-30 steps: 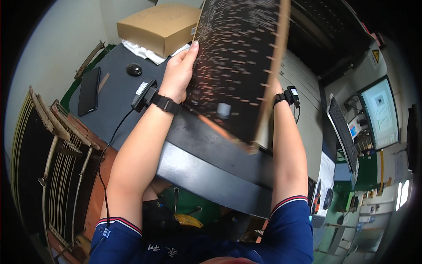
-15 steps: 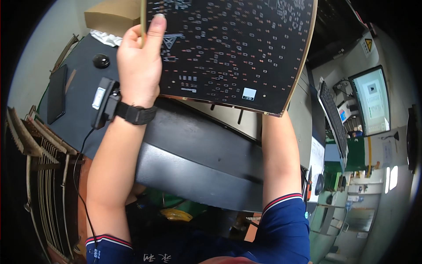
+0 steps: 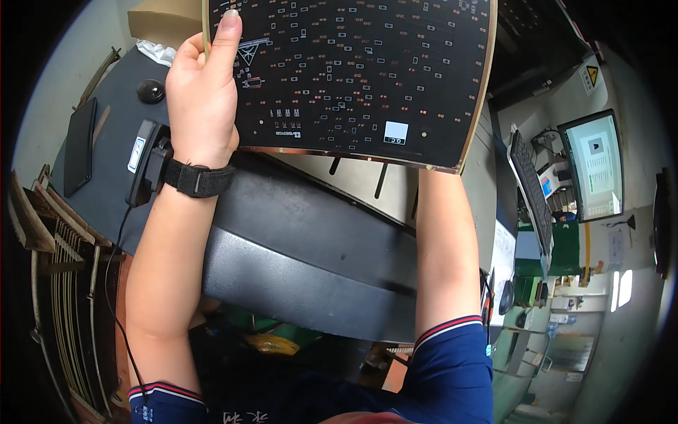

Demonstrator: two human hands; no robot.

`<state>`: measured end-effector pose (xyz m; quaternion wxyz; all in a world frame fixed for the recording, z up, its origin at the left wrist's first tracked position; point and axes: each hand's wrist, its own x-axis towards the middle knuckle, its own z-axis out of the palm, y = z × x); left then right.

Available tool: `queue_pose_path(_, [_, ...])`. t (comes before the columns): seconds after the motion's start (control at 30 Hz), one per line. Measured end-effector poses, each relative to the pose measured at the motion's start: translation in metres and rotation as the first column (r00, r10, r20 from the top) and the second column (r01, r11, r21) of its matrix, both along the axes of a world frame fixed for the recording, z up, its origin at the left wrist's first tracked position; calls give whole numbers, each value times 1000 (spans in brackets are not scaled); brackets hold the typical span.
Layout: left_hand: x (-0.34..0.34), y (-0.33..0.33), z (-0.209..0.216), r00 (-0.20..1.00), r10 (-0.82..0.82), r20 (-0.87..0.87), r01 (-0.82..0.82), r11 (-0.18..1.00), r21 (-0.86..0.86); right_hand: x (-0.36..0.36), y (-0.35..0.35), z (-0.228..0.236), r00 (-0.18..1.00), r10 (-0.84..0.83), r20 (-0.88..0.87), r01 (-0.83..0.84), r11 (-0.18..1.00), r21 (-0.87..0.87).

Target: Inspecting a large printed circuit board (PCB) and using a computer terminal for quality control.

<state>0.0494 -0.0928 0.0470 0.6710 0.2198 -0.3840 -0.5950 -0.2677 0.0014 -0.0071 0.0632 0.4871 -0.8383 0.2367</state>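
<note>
A black circuit board (image 3: 381, 78), printed with small white outlines and rows of copper pads, is held up in front of me at the top of the view. My left hand (image 3: 203, 99) grips its left edge, thumb flat on the printed face and fingers curled behind. Around the left wrist runs a black strap (image 3: 201, 181) carrying a black device (image 3: 147, 161) with a cable. My right forearm (image 3: 447, 240) goes up behind the board's lower right corner, and the board hides that hand and its fingers. Below the board lies a dark machine front (image 3: 304, 240) with a pale slotted bed (image 3: 360, 180).
On the left, a dark table bears a black mouse (image 3: 150, 91), a dark flat panel (image 3: 81, 145) and a cardboard box (image 3: 166, 25). Slatted racks (image 3: 67, 283) stand at lower left. To the right are a keyboard (image 3: 530, 191) and a lit monitor (image 3: 593, 166).
My left hand and the board's left edge have shifted left and slightly up. The board's lower edge sits a little higher. The surroundings have also shifted slightly in view.
</note>
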Motion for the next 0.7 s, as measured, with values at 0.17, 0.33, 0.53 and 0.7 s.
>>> queue_pose_path(0.17, [-1,-2,-3,1000,9,15,-9,1000,-1,0,-1,2,1000,2,-5,-2,1000,6])
queue_pose_path(0.33, [1,-2,-4,998,19,66,-19,1000,5,3,-5,1,1000,10,0,-10,1000,7])
queue_pose_path(0.53, [1,-3,-5,997,-20,80,23,999,-30,4,-4,3,1000,9,3,-9,1000,1])
queue_pose_path(0.7, [2,-3,-6,995,3,98,-1,1000,-19,4,-2,5,1000,14,6,-14,1000,2])
